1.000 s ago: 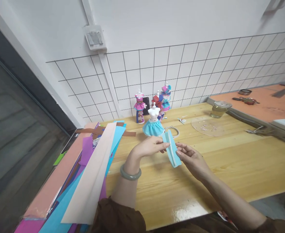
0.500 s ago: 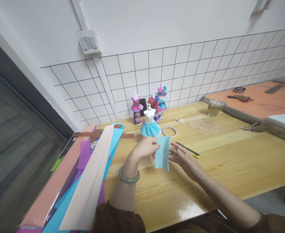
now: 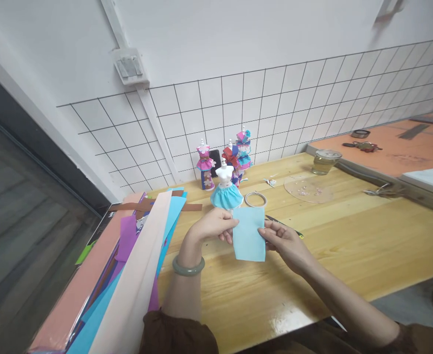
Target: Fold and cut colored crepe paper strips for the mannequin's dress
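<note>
A light blue rectangular sheet is held up flat above the wooden table. My left hand pinches its left edge, with a green bangle on the wrist. At the right edge, my right hand grips the sheet between thumb and fingers. Just behind the sheet stands a small white dress form wearing a turquoise gathered skirt. A roll of tape lies to the right of the skirt. The yellow and black cutter is partly hidden behind my right hand.
Long coloured sheets are piled at the left. Dressed small forms and a dark phone stand by the wall grid. At the right are a round clear plate with small bits, a lidded glass jar and small scissors.
The light blue sheet has turned to face the camera and is spread wider. My right hand, earlier with fingers apart beside the sheet, has closed on its right edge.
</note>
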A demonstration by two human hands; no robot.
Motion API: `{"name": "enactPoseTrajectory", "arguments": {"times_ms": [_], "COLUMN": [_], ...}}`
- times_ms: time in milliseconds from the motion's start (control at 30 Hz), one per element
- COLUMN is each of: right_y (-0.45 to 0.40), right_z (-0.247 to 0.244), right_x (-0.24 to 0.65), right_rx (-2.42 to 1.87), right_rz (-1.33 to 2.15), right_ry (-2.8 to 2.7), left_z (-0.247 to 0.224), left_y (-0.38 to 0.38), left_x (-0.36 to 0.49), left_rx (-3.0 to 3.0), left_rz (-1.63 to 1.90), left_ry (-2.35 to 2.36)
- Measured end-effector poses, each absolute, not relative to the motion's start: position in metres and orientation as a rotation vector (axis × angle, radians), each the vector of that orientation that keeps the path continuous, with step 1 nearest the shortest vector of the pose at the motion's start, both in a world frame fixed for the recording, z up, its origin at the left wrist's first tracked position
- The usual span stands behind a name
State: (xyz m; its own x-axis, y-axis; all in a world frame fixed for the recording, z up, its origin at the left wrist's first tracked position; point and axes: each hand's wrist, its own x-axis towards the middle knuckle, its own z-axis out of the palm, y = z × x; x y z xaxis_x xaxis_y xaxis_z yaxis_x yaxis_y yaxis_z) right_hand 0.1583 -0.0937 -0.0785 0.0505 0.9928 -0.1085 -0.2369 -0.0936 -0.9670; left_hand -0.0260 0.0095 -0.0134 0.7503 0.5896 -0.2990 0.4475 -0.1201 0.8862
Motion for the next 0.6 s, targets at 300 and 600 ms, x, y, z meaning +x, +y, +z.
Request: {"name": "enactPoseTrajectory", "arguments": {"times_ms": [300, 600], "right_y": [-0.091, -0.105], "right_z": [-0.093, -0.132], "right_x": [0.177, 0.185], "right_rx": [-1.287, -1.261], "right_rz": [1.211, 0.129], "right_ry": [-1.011, -1.855], "left_z": [-0.019, -0.034], "left_y": [0.020, 0.027], "left_x": [-0.039, -0.037], "left_rx": [1.740, 1.854], "left_rz": [0.165, 0.049], "left_ry": [1.005, 1.227]}}
